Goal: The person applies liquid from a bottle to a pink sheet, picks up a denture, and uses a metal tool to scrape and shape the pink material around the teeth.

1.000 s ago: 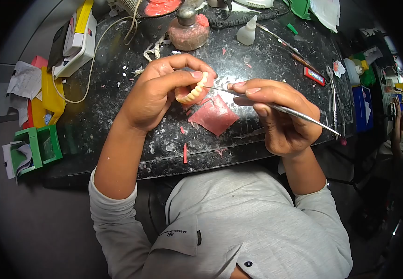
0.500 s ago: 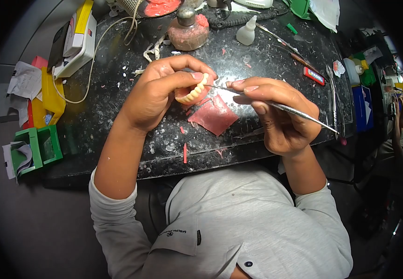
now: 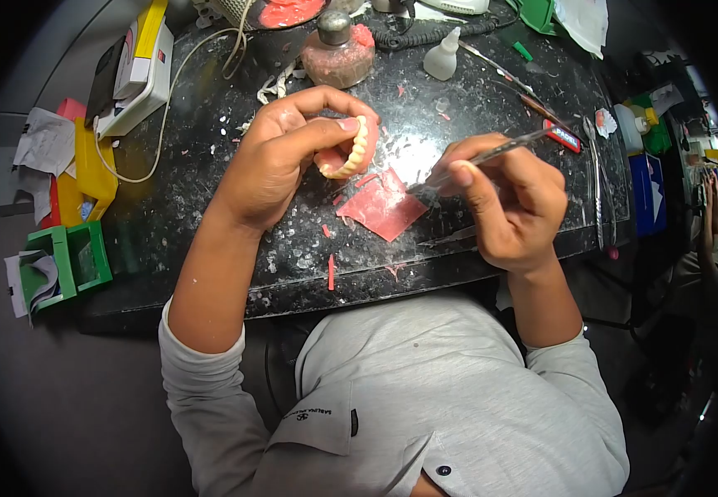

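**Tool swung off the teeth, down to the wax**

Since 0.5 s earlier, the right hand (image 3: pixel 512 207) had pulled the tool (image 3: pixel 491 153) away from the denture (image 3: pixel 351 151) and tipped it, so its tip rested at the edge of the wax sheet (image 3: pixel 382 205) on the worktop (image 3: pixel 210 199). Fingers were pinched round the shaft. The left hand (image 3: pixel 280 161) was closed on the denture, thumb and fingertips gripping it above the worktop, teeth turned right.

Likely risks: the thin sheet could slide or tear under the tip, since nothing held it down. The denture, pinched only at its edges, might slip and drop among the scraps.
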A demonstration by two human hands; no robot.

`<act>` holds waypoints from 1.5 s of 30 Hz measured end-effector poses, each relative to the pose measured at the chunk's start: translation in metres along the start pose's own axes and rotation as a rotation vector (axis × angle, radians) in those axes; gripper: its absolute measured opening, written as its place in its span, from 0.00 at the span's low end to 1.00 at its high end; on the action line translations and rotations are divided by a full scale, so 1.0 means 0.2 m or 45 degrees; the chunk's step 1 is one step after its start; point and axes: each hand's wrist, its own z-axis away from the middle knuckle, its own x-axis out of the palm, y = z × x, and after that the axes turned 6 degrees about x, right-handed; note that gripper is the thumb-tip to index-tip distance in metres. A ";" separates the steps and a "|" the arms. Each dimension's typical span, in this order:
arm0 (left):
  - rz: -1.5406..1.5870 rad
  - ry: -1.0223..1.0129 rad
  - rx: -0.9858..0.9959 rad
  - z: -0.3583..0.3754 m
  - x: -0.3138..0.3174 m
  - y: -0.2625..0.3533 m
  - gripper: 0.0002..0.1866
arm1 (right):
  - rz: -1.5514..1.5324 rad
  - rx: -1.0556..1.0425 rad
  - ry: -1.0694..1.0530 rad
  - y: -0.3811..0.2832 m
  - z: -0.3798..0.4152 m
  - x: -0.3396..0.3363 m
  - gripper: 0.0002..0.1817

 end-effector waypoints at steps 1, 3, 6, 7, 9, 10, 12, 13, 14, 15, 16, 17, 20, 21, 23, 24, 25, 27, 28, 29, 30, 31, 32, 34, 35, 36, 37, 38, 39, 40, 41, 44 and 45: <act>0.011 -0.010 0.009 0.00 0.00 0.00 0.13 | 0.002 0.001 0.001 0.00 0.00 0.00 0.01; 0.020 -0.010 0.010 -0.01 0.00 -0.01 0.13 | 0.130 0.018 -0.164 -0.01 -0.01 -0.01 0.01; 0.005 0.006 0.011 0.00 0.01 0.00 0.13 | 0.181 -0.029 -0.224 0.00 -0.01 -0.01 0.01; -0.013 0.019 0.009 0.00 0.01 0.00 0.13 | 0.204 -0.043 -0.249 0.00 -0.01 -0.01 0.01; 0.010 -0.002 0.015 0.00 0.00 0.00 0.12 | 0.190 -0.042 -0.242 0.00 -0.01 -0.01 0.01; 0.032 -0.022 0.021 -0.01 0.00 -0.01 0.12 | 0.174 -0.041 -0.235 0.00 -0.01 -0.01 0.01; 0.018 -0.014 0.019 0.00 0.01 0.00 0.12 | 0.124 0.014 -0.191 -0.01 0.00 -0.01 0.01; 0.004 -0.006 0.018 0.00 0.01 0.01 0.12 | 0.074 0.070 -0.147 -0.02 0.00 -0.01 0.01; 0.004 -0.005 0.018 0.00 0.01 0.01 0.12 | 0.042 0.069 -0.145 -0.02 0.00 -0.03 0.02; 0.001 -0.007 0.018 0.00 0.00 0.00 0.12 | 0.042 0.068 -0.146 -0.02 0.00 -0.03 0.02; -0.001 -0.008 0.017 0.00 0.00 0.00 0.12 | -0.106 0.032 -0.042 -0.01 0.01 -0.02 0.03; -0.001 -0.008 0.018 0.00 0.01 0.00 0.12 | -0.255 -0.005 0.062 0.00 0.01 -0.01 0.04; -0.018 0.005 0.001 0.00 0.02 0.01 0.13 | -0.339 -0.144 0.049 0.02 0.00 -0.01 0.07; -0.012 -0.018 0.002 0.00 0.02 0.01 0.13 | -0.335 -0.202 0.043 0.01 0.00 0.00 0.08; -0.005 -0.043 0.003 0.00 0.02 0.01 0.13 | -0.364 -0.220 0.071 0.01 -0.01 0.00 0.09; -0.016 -0.058 0.006 0.00 0.02 0.02 0.14 | -0.277 -0.255 0.047 0.02 -0.02 -0.01 0.09; -0.026 -0.074 0.011 0.00 0.03 0.02 0.14 | -0.190 -0.290 0.023 0.02 -0.02 -0.01 0.09; -0.021 -0.076 0.008 0.00 0.03 0.03 0.14 | -0.182 -0.285 0.018 0.02 -0.02 -0.01 0.09; -0.017 -0.078 0.006 0.00 0.04 0.03 0.14 | -0.175 -0.281 0.013 0.02 -0.02 0.00 0.09; -0.016 -0.078 0.006 0.00 0.04 0.03 0.14 | -0.174 -0.281 0.013 0.01 -0.02 0.00 0.09; -0.011 -0.082 0.002 0.00 0.04 0.04 0.14 | -0.190 -0.248 0.017 0.01 -0.02 0.00 0.09; -0.005 -0.086 0.000 0.00 0.04 0.04 0.14 | -0.206 -0.216 0.021 0.00 -0.02 0.01 0.09; -0.005 -0.086 0.000 0.01 0.04 0.04 0.14 | -0.206 -0.216 0.021 0.00 -0.02 0.01 0.09; -0.001 -0.086 -0.001 0.01 0.04 0.03 0.14 | -0.151 -0.217 -0.001 0.00 -0.02 0.00 0.10; -0.001 -0.086 -0.001 0.01 0.04 0.03 0.14 | -0.151 -0.217 -0.001 0.00 -0.02 0.00 0.10; -0.002 -0.084 0.001 0.01 0.04 0.03 0.14 | -0.163 -0.200 0.009 0.00 -0.01 0.01 0.10; -0.002 -0.081 0.003 0.01 0.04 0.03 0.14 | -0.175 -0.183 0.018 0.00 -0.01 0.01 0.10; -0.003 -0.081 0.004 0.01 0.04 0.03 0.14 | -0.175 -0.184 0.018 0.00 -0.01 0.01 0.10; -0.004 -0.082 0.006 0.00 0.03 0.03 0.14 | -0.189 -0.188 0.025 0.00 -0.01 0.01 0.10; -0.006 -0.084 0.008 0.00 0.03 0.02 0.14 | -0.203 -0.192 0.032 0.00 -0.01 0.01 0.09; -0.007 -0.084 0.009 0.00 0.03 0.02 0.14 | -0.202 -0.193 0.032 0.00 -0.01 0.01 0.09; -0.020 -0.068 0.011 0.00 0.03 0.03 0.13 | -0.221 -0.173 0.039 0.00 -0.01 0.01 0.09; -0.013 -0.066 0.006 0.01 0.03 0.03 0.13 | -0.234 -0.173 0.042 0.01 -0.01 0.01 0.09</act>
